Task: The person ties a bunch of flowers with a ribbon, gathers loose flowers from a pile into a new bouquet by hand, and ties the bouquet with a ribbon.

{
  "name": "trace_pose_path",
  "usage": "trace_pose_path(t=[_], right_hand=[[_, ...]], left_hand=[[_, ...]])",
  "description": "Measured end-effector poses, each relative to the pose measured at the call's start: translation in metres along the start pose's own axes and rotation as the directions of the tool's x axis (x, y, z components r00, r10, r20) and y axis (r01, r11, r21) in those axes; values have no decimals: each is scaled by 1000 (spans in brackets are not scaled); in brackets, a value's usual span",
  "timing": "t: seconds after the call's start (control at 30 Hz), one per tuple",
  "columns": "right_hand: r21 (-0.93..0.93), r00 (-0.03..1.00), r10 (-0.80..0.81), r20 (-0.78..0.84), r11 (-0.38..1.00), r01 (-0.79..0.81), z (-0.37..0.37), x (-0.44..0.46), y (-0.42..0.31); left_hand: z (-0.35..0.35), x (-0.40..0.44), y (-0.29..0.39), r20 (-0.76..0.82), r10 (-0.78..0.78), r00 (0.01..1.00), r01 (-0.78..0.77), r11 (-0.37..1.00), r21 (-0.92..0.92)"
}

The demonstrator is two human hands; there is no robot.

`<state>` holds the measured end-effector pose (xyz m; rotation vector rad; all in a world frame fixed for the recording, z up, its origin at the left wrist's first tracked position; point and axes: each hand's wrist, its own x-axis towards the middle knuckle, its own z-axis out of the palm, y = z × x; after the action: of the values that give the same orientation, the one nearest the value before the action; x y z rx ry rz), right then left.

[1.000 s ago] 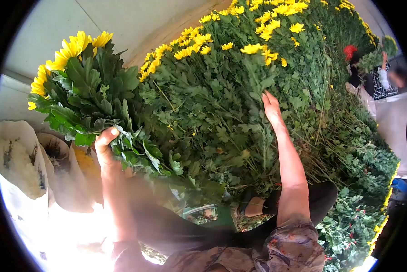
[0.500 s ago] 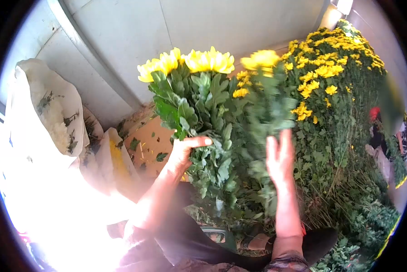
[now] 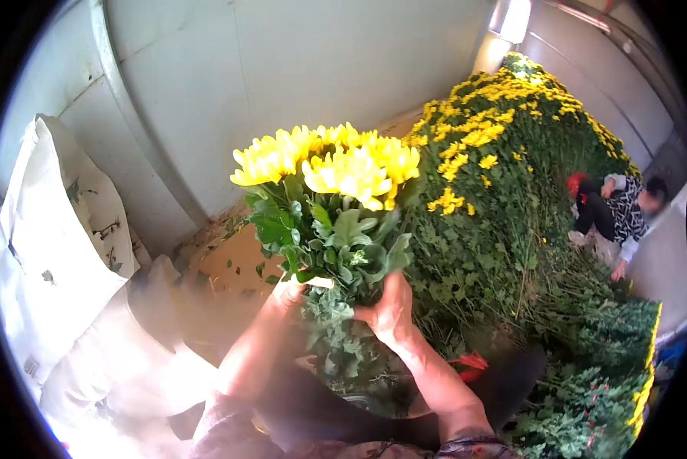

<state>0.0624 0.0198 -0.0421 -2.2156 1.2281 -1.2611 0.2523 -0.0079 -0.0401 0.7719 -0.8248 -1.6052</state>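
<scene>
A bunch of yellow chrysanthemums (image 3: 351, 172) stands upright in front of me, its flower heads packed together above broad green leaves. My left hand (image 3: 293, 291) is closed round the stems from the left, thumb across the front. From the right, my right hand (image 3: 389, 310) wraps the same stems just below the upper leaves. Leaves hide most of the fingers of both hands. The lower stems hang down toward my lap.
A large heap of cut yellow chrysanthemums (image 3: 504, 183) fills the right side. Another person (image 3: 619, 206) crouches beyond it. More stems (image 3: 580, 375) lie at lower right. A white sack (image 3: 68, 206) holding plant scraps stands at left, before a pale wall (image 3: 297, 69).
My right hand has come left, bringing its chrysanthemums against the bunch in my left hand. Both hands now grip one fuller bunch. The view has shifted, bringing the other person into sight.
</scene>
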Motion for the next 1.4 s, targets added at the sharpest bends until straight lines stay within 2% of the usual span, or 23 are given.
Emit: trace_pose_path(t=[0.17, 0.23, 0.27, 0.3, 0.37, 0.4, 0.5, 0.6, 0.67, 0.77, 0.83, 0.87, 0.9, 0.93, 0.97, 1.0, 1.07, 1.1, 1.17, 1.2, 1.3, 1.37, 1.4], right_hand=[[-124, 999, -47, -6, 991, 45, -88, 27, -51], [-202, 941, -269, -208, 953, 228, -129, 47, -76], [-164, 956, -245, -162, 962, 219, -150, 54, -79], [-297, 849, -426, -313, 893, 339, -165, 57, -91], [29, 903, -153, -402, 983, 180, -187, 40, -104], [20, 949, 88, -302, 996, -86, -186, 24, -90], [-1, 970, 67, -235, 998, -69, -183, -37, -77], [-8, 969, 148, -196, 988, -153, -122, -122, -37], [243, 896, 443, -7, 870, -428, -85, -151, -22], [293, 867, 499, -17, 831, -473, -28, -195, 2], [359, 838, 544, -29, 788, -500, -14, -213, 9], [125, 928, 348, -132, 935, -332, -14, -223, 15], [-131, 978, 118, -170, 981, -141, -17, -229, 18], [-169, 983, 110, -145, 976, -134, -17, -235, 23], [-208, 988, 102, -119, 970, -125, -18, -240, 27], [-245, 991, 93, -94, 963, -114, -18, -245, 31], [-77, 992, 125, 4, 989, -124, -40, -238, 32], [238, 951, 246, 186, 928, -287, -46, -234, 34], [613, 723, 453, 521, 391, -686, -59, -228, 38], [609, 778, 400, 484, 485, -628, -59, -230, 36], [641, 761, 328, 559, 410, -648, -79, -242, 18], [473, 808, 414, 419, 661, -583, -140, -242, -10], [510, 803, 511, 308, 624, -592, -162, -247, -21]], left_hand=[[85, -5, 81, 111, 281, 953, -300, 842, 448], [132, -11, 119, 274, 411, 869, -484, 593, 643], [157, -16, 136, 374, 445, 814, -561, 434, 705], [182, -21, 151, 469, 457, 756, -621, 276, 734], [229, -34, 170, 634, 403, 660, -693, 2, 721], [250, -40, 172, 697, 340, 631, -716, -90, 692], [280, -49, 141, 831, 117, 544, -811, -180, 557], [255, -38, 69, 858, -92, 505, -862, -111, 495], [222, -40, 27, 658, -299, 691, -667, 86, 740], [104, -14, -51, 481, -484, 731, -357, 329, 874], [101, -40, -65, 400, -542, 739, -166, 430, 888], [105, -50, -64, 201, -631, 749, 380, 658, 651], [106, -58, -64, 50, -763, 645, 753, 645, 133], [90, -53, -67, 46, -732, 680, 561, 560, 610], [74, -47, -71, 42, -699, 714, 238, 299, 924], [79, -51, -74, 234, -650, 723, 170, 496, 851], [90, -62, -82, 456, -430, 780, -88, 645, 759], [71, -48, -83, 410, -574, 709, -212, 380, 900], [87, -46, -91, 481, -510, 713, -438, 212, 874], [88, -42, -95, 516, -496, 698, -485, 203, 851], [96, -39, -112, 518, -475, 712, -556, 69, 828], [90, -36, -120, 593, -435, 677, -641, 47, 766], [90, -36, -122, 565, -437, 700, -603, 61, 795]])
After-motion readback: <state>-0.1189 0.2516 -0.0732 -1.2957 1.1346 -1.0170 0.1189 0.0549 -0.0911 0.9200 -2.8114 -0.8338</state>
